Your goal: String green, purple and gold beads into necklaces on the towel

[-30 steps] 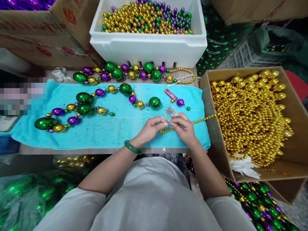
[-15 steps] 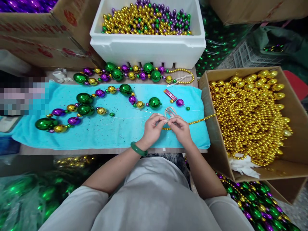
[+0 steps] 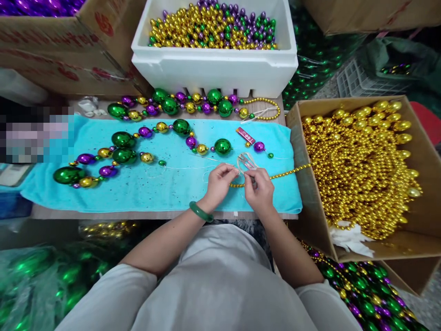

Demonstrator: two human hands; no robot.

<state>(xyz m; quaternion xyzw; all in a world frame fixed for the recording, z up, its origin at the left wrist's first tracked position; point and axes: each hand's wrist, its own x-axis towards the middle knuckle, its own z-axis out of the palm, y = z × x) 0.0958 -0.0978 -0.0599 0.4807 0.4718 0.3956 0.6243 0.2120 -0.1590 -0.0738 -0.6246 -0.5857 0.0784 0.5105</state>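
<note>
My left hand (image 3: 220, 183), with a green bangle (image 3: 201, 212) at its wrist, is pinched closed over the turquoise towel (image 3: 172, 193). My right hand (image 3: 259, 191) is also pinched closed, just right of it. What the fingertips hold is too small to make out. A gold bead chain (image 3: 287, 173) passes under the right hand and ends near the left fingers. Beyond the hands lie small scissors (image 3: 246, 161). Clear thread (image 3: 186, 168) runs from a small green bead (image 3: 162, 163) toward the left hand. A strand of large green, purple and gold beads (image 3: 124, 155) curves across the towel's left half.
A finished-looking bead necklace (image 3: 170, 106) lies behind the towel, before a white foam box (image 3: 213, 69) of small beads. At right stands a carton (image 3: 292, 138) full of gold chains. A red packet (image 3: 245, 134) and purple bead (image 3: 259, 146) rest on the towel.
My hands have drawn slightly apart: the fingertips were together, and now a small gap shows between them. The right hand has turned and its fingers have curled more. The view has shifted a little.
</note>
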